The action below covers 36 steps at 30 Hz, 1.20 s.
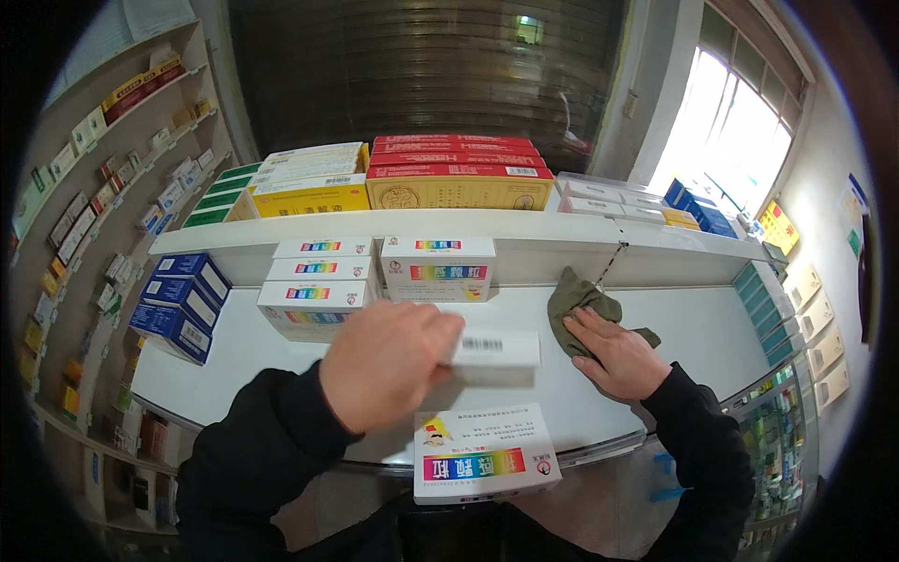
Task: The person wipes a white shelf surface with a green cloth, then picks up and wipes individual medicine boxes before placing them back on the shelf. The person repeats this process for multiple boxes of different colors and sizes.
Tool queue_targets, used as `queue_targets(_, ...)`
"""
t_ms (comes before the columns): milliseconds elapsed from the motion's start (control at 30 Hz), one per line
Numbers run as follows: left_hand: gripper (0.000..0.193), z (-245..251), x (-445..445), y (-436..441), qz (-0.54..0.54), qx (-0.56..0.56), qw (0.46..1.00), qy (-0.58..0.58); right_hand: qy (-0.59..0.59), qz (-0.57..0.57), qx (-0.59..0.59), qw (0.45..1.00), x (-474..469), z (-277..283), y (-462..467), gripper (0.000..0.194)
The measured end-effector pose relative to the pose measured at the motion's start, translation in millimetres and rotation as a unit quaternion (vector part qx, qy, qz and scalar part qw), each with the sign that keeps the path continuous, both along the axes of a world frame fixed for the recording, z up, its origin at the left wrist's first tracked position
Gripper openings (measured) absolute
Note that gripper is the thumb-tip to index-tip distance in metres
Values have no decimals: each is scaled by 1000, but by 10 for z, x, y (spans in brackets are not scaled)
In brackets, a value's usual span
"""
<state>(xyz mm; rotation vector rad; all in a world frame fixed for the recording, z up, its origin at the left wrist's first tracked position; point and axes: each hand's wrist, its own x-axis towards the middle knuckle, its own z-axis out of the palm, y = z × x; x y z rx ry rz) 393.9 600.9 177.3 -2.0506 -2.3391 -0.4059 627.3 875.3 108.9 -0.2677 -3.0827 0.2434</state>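
My left hand [393, 362] is closed on the left end of a white medicine box with a barcode [500, 358], blurred, over the white counter [674, 309]. My right hand [618, 351] presses on a crumpled olive-green cloth [572, 309] that lies on the counter. At the front edge, nearest my body, a white medicine box with a rainbow band [484, 460] lies flat, its print upside down to me. Behind my left hand several like boxes [316, 295] stand in a row, and one more box [439, 270] is upright beside them.
Blue boxes [182, 302] stand at the counter's left end, teal boxes [765, 309] at its right. A raised ledge [421, 223] behind bears yellow boxes [309, 193] and red-and-yellow cartons [460, 186]. Stocked shelves [105, 281] rise at left; a glass display case [779, 421] stands at right.
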Motion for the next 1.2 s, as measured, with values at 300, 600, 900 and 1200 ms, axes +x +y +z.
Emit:
queue_targets(300,42,-170,-510,295,60,198,964,164,43,8,-4,999,-5,-80,-25,58)
queue_targets(600,67,-282,-491,235,140,168,956,194,62,14,-10,998,-6,-109,-7,55)
queue_targets(900,70,-160,-216,114,-19,191,965,178,53,5,-6,999,3,-95,-31,55)
queue_targets(1200,93,-129,695,-437,-150,-81,984,44,67,14,-13,998,9,-177,-3,55)
